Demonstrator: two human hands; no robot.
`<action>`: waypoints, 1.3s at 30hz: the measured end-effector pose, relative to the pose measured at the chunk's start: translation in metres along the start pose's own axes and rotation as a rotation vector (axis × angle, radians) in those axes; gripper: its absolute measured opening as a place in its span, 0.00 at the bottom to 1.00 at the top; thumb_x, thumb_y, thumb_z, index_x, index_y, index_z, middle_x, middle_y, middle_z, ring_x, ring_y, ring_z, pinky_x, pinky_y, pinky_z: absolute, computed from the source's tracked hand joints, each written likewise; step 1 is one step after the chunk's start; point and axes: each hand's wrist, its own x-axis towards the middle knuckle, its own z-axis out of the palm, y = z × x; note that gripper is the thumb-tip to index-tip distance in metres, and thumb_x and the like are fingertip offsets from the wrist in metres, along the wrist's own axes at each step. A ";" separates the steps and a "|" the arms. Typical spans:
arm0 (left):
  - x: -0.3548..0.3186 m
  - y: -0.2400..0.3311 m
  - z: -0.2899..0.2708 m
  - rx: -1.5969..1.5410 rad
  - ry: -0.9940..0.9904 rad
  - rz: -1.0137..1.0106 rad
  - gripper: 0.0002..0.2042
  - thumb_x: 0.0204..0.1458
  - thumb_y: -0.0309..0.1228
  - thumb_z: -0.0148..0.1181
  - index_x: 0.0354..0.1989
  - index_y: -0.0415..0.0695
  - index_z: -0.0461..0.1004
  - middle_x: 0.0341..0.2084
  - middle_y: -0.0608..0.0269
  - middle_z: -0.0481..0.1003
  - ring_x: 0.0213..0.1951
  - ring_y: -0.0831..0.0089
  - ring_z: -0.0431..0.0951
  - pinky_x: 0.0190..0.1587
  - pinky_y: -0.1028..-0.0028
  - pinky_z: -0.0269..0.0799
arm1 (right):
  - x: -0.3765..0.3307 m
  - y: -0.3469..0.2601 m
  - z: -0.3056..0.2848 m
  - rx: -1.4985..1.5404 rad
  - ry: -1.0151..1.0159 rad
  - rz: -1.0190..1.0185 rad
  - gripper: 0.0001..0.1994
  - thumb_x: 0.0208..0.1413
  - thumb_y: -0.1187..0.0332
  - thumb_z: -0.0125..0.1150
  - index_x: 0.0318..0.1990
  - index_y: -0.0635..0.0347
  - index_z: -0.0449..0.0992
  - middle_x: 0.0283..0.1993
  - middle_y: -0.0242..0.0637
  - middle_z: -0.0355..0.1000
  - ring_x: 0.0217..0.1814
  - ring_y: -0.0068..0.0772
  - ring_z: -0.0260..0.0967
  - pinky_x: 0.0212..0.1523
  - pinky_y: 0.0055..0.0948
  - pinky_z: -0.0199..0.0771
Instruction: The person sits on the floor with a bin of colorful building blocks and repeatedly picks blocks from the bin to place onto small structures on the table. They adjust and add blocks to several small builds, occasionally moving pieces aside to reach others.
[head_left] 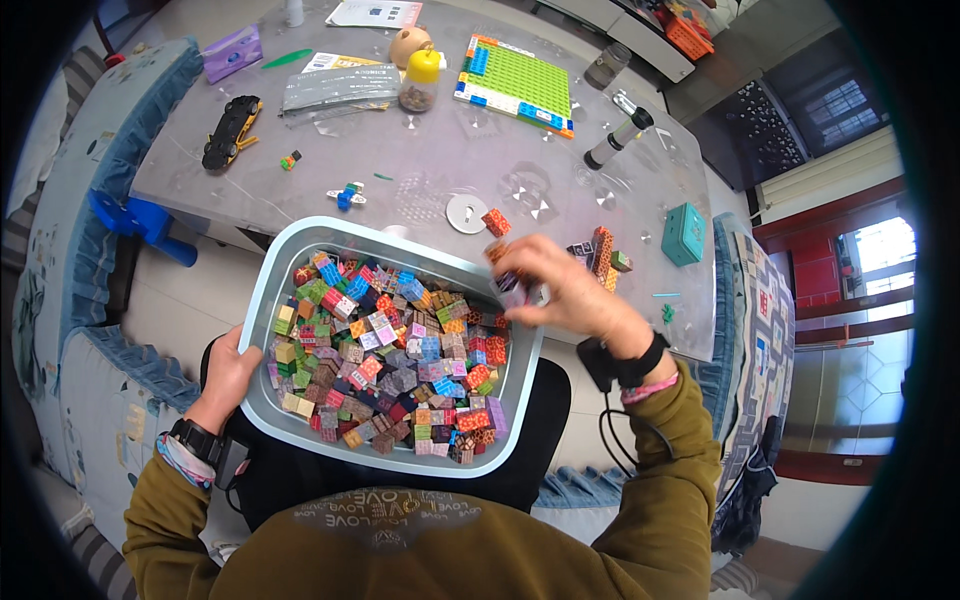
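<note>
A pale blue plastic tub rests on my lap, tilted against the near table edge. Inside it lies a heap of small printed toy building blocks in many colours. My left hand is closed around the tub's left rim. Over the upper right corner of the tub, my right hand has its fingers bent around a few toy blocks, one dark and purplish. Their exact number is hidden. Beyond those fingers, a loose orange block sits on the table beside a round white disc.
On the grey table are a green baseplate edged with bricks, a yellow-topped jar and a black toy car. Joined blocks, a teal box and a dark-ended tube stand at right. A blue stool is left.
</note>
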 end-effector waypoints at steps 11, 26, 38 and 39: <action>0.003 -0.001 0.000 0.024 0.021 0.023 0.21 0.54 0.22 0.52 0.56 0.31 0.79 0.39 0.61 0.84 0.37 0.77 0.81 0.43 0.74 0.77 | -0.008 0.057 -0.016 -0.311 0.078 0.199 0.34 0.51 0.66 0.78 0.68 0.47 0.73 0.71 0.49 0.65 0.70 0.58 0.67 0.69 0.46 0.74; 0.003 -0.009 0.000 -0.051 0.012 0.003 0.20 0.53 0.22 0.52 0.55 0.32 0.79 0.38 0.62 0.84 0.36 0.78 0.80 0.41 0.75 0.77 | 0.005 0.105 -0.003 -0.409 0.148 0.185 0.23 0.52 0.68 0.78 0.56 0.47 0.80 0.63 0.41 0.71 0.66 0.50 0.67 0.65 0.44 0.74; 0.004 -0.006 -0.004 0.023 0.003 0.036 0.21 0.54 0.22 0.51 0.56 0.32 0.79 0.38 0.61 0.84 0.36 0.77 0.81 0.42 0.75 0.77 | -0.037 -0.002 0.009 -0.058 -0.061 0.008 0.29 0.45 0.71 0.82 0.58 0.49 0.79 0.58 0.37 0.72 0.62 0.46 0.70 0.64 0.41 0.74; 0.003 -0.006 -0.003 0.041 0.014 0.014 0.21 0.54 0.22 0.52 0.57 0.32 0.79 0.38 0.61 0.84 0.36 0.77 0.80 0.41 0.75 0.77 | -0.041 -0.007 0.016 -0.037 -0.083 0.005 0.31 0.45 0.70 0.82 0.60 0.50 0.79 0.59 0.38 0.72 0.63 0.46 0.70 0.64 0.41 0.74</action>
